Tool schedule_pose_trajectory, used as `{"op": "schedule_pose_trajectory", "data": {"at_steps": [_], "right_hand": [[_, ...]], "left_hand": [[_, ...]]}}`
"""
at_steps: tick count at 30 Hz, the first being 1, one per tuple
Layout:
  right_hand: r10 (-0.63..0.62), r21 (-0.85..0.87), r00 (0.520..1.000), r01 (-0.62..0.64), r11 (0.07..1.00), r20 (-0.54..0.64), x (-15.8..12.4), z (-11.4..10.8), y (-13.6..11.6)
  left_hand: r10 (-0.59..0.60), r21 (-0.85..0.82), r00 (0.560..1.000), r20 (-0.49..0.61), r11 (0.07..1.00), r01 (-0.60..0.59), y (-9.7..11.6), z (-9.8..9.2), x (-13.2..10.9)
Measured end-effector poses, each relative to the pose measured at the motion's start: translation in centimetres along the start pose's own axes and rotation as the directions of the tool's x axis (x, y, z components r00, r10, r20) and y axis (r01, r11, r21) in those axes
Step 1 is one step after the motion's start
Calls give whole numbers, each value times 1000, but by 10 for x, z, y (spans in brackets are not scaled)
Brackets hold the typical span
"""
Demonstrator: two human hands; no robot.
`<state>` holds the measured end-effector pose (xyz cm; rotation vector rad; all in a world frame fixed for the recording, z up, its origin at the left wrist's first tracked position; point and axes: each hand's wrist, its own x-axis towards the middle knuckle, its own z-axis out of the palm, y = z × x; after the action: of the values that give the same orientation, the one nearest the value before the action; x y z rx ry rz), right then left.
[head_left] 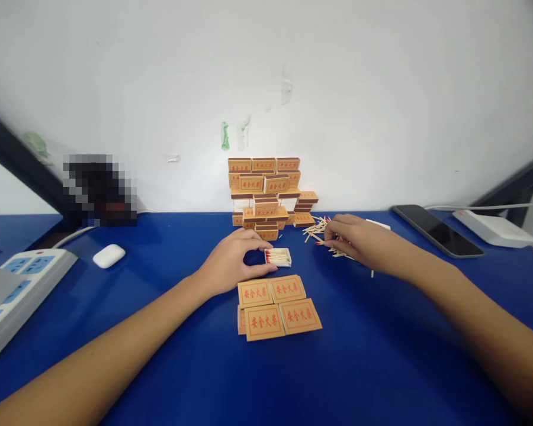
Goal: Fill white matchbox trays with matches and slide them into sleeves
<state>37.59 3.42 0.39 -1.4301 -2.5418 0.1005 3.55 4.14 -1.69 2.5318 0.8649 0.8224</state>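
My left hand [233,260] rests on the blue table [160,355], thumb and fingers pinched on the left end of a small white matchbox tray [279,257] filled with red-tipped matches. My right hand [355,239] reaches over a loose pile of matches [317,228], fingers curled together and pinching some of them. Several closed orange matchboxes [275,306] lie flat in a group just in front of the tray. A tall stack of orange matchboxes [269,192] stands against the white wall behind.
A power strip [13,290] lies at the left edge, with a white earbud case [109,255] beside it. A dark phone [437,229] and a white box [493,228] with a cable lie at the right back.
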Motion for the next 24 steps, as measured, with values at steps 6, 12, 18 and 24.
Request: {"op": "schedule_pose_trajectory", "data": {"at_steps": [6, 12, 18, 24], "right_hand": [[30, 94, 1000, -29, 995, -10, -2, 0, -8], [130, 222, 991, -135, 966, 35, -5, -6, -40], [20, 150, 1000, -18, 988, -15, 0, 1, -58], [-56, 77, 996, 61, 995, -65, 0, 3, -50]], "left_hand": [[0, 7, 1000, 0, 1000, 0, -1, 0, -1], [3, -11, 1000, -1, 1000, -3, 0, 0, 0], [-8, -6, 1000, 4, 1000, 8, 1, -1, 0], [1, -8, 1000, 2, 1000, -1, 1, -1, 0]]}}
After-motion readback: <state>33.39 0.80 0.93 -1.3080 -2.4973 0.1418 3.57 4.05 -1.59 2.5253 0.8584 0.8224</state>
